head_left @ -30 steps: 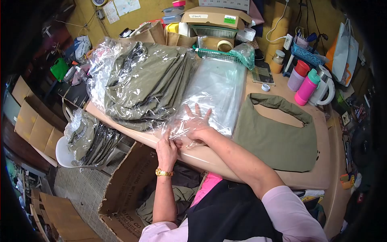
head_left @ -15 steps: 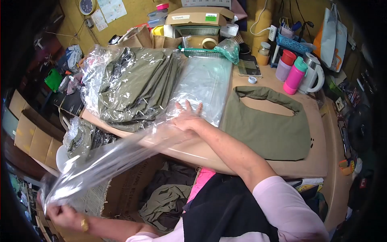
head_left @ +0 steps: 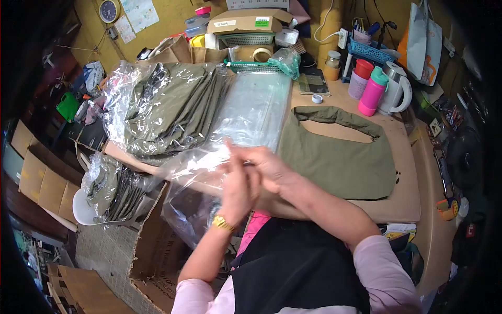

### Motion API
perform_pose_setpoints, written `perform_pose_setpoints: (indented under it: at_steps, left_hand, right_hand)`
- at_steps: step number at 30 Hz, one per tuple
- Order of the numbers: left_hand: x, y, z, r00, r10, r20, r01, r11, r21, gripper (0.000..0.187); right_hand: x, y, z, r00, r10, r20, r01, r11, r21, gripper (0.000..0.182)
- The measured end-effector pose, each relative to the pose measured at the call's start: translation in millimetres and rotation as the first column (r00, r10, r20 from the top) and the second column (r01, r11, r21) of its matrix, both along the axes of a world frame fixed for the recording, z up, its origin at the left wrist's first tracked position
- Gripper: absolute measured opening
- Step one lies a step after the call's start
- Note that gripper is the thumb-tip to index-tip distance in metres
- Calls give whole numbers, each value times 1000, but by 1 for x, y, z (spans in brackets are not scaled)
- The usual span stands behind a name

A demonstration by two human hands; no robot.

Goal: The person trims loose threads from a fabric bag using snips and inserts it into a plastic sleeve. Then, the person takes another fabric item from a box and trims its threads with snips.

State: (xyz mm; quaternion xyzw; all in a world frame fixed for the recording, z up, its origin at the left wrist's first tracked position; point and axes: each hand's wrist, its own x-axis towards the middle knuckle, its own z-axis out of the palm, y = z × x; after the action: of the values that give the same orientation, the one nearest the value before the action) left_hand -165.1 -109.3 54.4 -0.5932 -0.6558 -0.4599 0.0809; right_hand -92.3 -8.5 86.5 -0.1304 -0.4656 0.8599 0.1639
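Both my hands meet in front of the table edge at a clear plastic bag (head_left: 191, 172), which hangs loose down to the left. My left hand (head_left: 238, 186), with a gold-coloured band at the wrist, is closed on the bag's edge. Against it, my right hand (head_left: 264, 165) also has its fingers closed on the bag; its fingertips are blurred and partly covered. Behind them lies a stack of flat clear bags (head_left: 253, 104). To the right an olive green cloth bag (head_left: 337, 157) lies flat, its strap curved at the top.
Olive bags in clear plastic (head_left: 172, 110) are piled at the left. A white tub (head_left: 86, 209) with wrapped bags stands below, beside an open cardboard box (head_left: 151, 256). At the back right are a pink bottle (head_left: 371, 97), a kettle (head_left: 397, 86) and a blue basket (head_left: 374, 55).
My left hand has come from the far lower left up to my right hand. The plastic bag, stretched out before, now hangs slack. My right hand has gone from spread to closed.
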Motion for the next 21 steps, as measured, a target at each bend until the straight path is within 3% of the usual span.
perform_pose_setpoints:
  at_steps: [1, 2, 3, 4, 5, 6, 7, 8, 9, 10, 11, 12, 13, 15, 17, 19, 20, 21]
  left_hand:
    - [19, 19, 2, 996, -78, 35, 77, 997, 11, 83]
    - [33, 29, 5, 967, -180, 180, 206, 969, -140, 87]
    - [39, 30, 18, 919, -340, 199, 384, 889, -251, 81]
    - [45, 33, 38, 907, -392, 154, 421, 864, -276, 77]
    - [52, 35, 53, 888, -445, 116, 458, 834, -308, 73]
    - [57, 43, 62, 909, -416, -22, 411, 904, -118, 66]
    - [60, 53, 70, 924, -355, -144, 369, 926, 82, 60]
    - [61, 67, 78, 923, -261, -284, 301, 948, 106, 50]
    - [58, 81, 71, 920, -278, -275, 316, 943, 103, 50]
    - [51, 95, 55, 890, -448, -83, 430, 887, -170, 41]
    - [46, 106, 48, 827, -544, 140, 550, 734, -398, 42]
    - [42, 110, 52, 782, -500, 372, 608, 481, -632, 49]
    - [43, 110, 54, 775, -514, 368, 614, 473, -632, 49]
    - [48, 101, 50, 717, -526, 458, 678, 371, -635, 52]
    - [47, 98, 41, 697, -532, 480, 702, 371, -608, 41]
    - [41, 93, 37, 814, -482, 323, 571, 563, -598, 33]
    - [36, 93, 33, 801, -479, 360, 595, 564, -573, 36]
    - [40, 91, 27, 798, -481, 363, 599, 558, -575, 36]
  right_hand:
    - [17, 17, -15, 992, -124, -20, 122, 990, -71, 33]
    - [37, 28, -24, 967, -254, -23, 252, 965, -73, 30]
    - [58, 40, -31, 923, -384, -30, 382, 922, -68, 27]
    - [80, 55, -39, 914, -405, -35, 403, 913, -57, 27]
    - [105, 63, -49, 884, -467, -6, 460, 870, 179, 25]
    - [121, 65, -50, 848, -529, 10, 480, 777, 408, 24]
    - [136, 61, -50, 836, -549, 12, 497, 766, 408, 24]
    - [152, 48, -38, 864, -502, 31, 423, 759, 495, 22]
    - [166, 40, -29, 891, -450, 59, 338, 745, 576, 22]
    - [179, 38, -26, 889, -449, 86, 320, 746, 584, 18]
    - [190, 38, -26, 883, -461, 91, 326, 740, 588, 18]
    - [201, 39, -27, 821, -571, -18, 460, 642, 613, 15]
    - [211, 41, -29, 736, -664, -133, 586, 526, 617, 13]
    - [243, 52, -35, 669, -729, -146, 637, 461, 618, 9]
    - [262, 52, -30, 522, -851, -53, 696, 389, 604, 9]
    - [294, 71, -45, 428, -904, 1, 652, 310, 692, 12]
    - [300, 76, -41, 336, -941, 42, 583, 243, 775, 18]
    - [305, 77, -38, 331, -942, 48, 584, 244, 774, 18]
